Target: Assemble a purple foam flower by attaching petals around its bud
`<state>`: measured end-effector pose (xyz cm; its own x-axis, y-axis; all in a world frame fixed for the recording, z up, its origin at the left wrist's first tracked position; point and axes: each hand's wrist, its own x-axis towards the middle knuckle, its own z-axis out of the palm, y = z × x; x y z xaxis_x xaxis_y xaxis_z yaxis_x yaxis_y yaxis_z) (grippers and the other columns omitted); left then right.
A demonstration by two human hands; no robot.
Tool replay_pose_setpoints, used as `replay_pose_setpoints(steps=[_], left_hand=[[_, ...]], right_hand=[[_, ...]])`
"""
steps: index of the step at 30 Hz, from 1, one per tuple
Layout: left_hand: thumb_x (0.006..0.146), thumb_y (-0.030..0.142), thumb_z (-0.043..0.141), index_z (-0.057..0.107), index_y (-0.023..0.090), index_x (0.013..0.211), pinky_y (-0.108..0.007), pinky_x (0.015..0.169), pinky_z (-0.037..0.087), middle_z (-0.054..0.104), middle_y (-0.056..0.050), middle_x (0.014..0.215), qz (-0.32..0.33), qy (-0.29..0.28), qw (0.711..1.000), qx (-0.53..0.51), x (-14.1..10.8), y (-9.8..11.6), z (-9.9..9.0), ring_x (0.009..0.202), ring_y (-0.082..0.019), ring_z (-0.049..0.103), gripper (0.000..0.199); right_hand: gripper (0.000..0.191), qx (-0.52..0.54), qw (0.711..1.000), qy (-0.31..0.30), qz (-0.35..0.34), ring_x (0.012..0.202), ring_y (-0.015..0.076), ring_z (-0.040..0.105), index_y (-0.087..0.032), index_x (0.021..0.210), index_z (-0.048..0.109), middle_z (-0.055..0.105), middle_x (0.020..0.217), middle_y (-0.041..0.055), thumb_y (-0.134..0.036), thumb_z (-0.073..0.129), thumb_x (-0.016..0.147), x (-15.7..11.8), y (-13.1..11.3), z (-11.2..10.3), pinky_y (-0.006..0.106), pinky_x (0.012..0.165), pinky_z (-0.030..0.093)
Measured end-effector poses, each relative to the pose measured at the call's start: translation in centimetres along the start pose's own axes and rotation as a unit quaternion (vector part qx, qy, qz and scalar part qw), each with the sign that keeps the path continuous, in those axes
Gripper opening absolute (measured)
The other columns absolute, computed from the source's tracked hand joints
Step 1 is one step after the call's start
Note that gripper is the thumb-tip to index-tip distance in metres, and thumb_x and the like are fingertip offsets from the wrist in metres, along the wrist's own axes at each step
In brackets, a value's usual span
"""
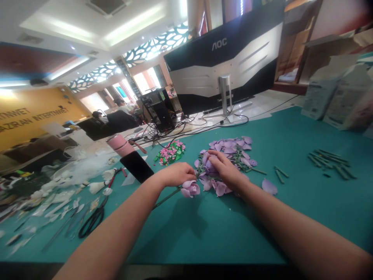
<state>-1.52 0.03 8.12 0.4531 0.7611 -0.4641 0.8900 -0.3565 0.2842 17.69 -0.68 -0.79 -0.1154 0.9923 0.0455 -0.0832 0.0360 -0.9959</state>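
Flower: a purple artificial flower (210, 166) sits on the teal table (291, 202), mid-frame, at the near edge of a heap of loose purple petals (230, 147).
Stem: a thin green stem (166, 198) runs from under the left hand down and to the left, a pink-purple bloom (190, 189) just below the knuckles.
Right hand: right hand (225, 169) lies palm-down over the flower, fingers curled round it, thumb on top; forearm reaches in from the lower right.
Left hand: left hand (176, 174) is closed in a loose fist on the stem, wrist straight, forearm coming in from the lower left.
Between hands: they almost meet at the flower.
Near right: one stray petal (269, 187) lies just beside the right wrist; cut green sticks (332, 161) are well apart, farther right.
Near left: a black phone (136, 166), black scissors (92, 221) and white scraps (58, 198).
Behind: small pink-and-green bits (170, 152), then a monitor (227, 54) turned away.
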Motion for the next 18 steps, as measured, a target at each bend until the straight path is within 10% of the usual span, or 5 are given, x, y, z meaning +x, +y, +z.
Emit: replay_pose_setpoints(steps=[18], left_hand=[[0.081, 0.035, 0.049, 0.064, 0.019, 0.068, -0.026, 0.057, 0.032, 0.063, 0.0, 0.069, -0.004, 0.045, 0.999, 0.01, 0.2, 0.82, 0.73, 0.065, -0.014, 0.052, 0.026]], right_hand=[[0.059, -0.073, 0.997, 0.025, -0.022, 0.116, 0.028, 0.057, -0.021, 0.139, 0.048, 0.057, 0.138, 0.0096, -0.047, 0.052, 0.086, -0.04, 0.11, -0.02, 0.042, 0.1, 0.043]])
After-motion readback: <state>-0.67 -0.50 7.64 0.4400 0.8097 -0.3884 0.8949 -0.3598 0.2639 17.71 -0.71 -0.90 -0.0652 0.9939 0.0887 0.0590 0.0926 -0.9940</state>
